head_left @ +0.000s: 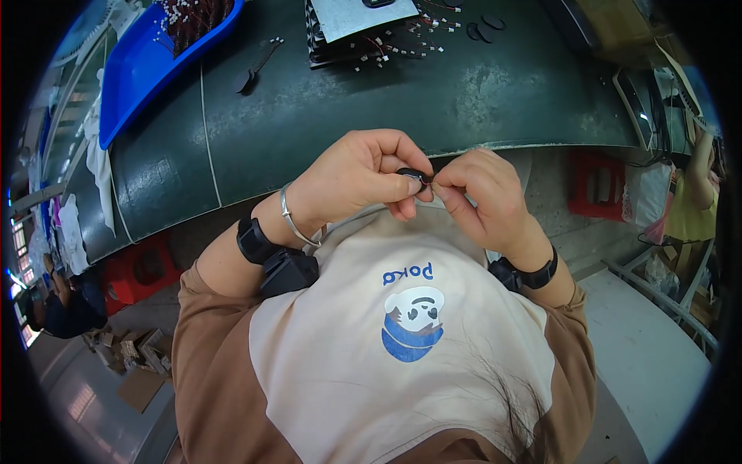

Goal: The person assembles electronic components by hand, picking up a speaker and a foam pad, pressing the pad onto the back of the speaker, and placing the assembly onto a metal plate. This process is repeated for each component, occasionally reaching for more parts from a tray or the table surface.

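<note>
In front of my chest, just off the near edge of the dark green table, my left hand (363, 174) pinches a small black rounded part (411, 173) between thumb and fingers. A thin wire seems to come from its right end. My right hand (487, 189) is closed at that end, thumb and forefinger pinched together on the thin wire. The fingertips of both hands almost meet, and the wire's far end is hidden. A similar black part with a wire and white connector (251, 76) lies on the table beyond my left hand.
A blue tray (124, 108) holding bundled dark red wires stands at the far left. Straight ahead, a pale sheet (355, 22) tops a stack with white-tipped wires around it. Loose black pieces (485, 31) lie beside that. Red stools (595, 184) are below the table; other people are at both sides.
</note>
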Demonstrator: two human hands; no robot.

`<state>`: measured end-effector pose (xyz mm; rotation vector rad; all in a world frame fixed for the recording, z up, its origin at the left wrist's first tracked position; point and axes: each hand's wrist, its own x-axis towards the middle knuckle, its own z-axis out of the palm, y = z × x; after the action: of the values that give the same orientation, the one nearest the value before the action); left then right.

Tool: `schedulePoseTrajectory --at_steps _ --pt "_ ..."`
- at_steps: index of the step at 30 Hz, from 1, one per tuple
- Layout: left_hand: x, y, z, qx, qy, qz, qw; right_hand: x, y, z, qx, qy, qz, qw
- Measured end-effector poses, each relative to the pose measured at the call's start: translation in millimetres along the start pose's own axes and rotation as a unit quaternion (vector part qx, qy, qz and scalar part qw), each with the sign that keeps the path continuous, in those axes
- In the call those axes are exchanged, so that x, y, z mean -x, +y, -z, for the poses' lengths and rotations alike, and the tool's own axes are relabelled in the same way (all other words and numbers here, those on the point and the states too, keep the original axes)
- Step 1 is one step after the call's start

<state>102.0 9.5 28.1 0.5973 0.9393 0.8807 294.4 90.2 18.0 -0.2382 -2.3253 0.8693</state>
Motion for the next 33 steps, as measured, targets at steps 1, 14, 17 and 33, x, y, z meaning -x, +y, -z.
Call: schedulePoseTrajectory --at_steps 1,14,17,33 --pt "0 -1 0 0.006 0.002 -0.007 1.000 0 0 0 0.000 0.000 0.000 1.000" --pt "-4 -6 0 0.062 0.004 -0.028 0.998 1 5 0 -0.032 0.012 -0.024 0.999" --pt "-6 -6 0 0.064 0.005 -0.033 0.997 3 7 0 -0.044 0.012 -0.035 0.998" --pt "-16 23 -1 -0.048 -0.019 -0.027 0.998 -16 13 16 0.060 0.030 -0.003 0.998"
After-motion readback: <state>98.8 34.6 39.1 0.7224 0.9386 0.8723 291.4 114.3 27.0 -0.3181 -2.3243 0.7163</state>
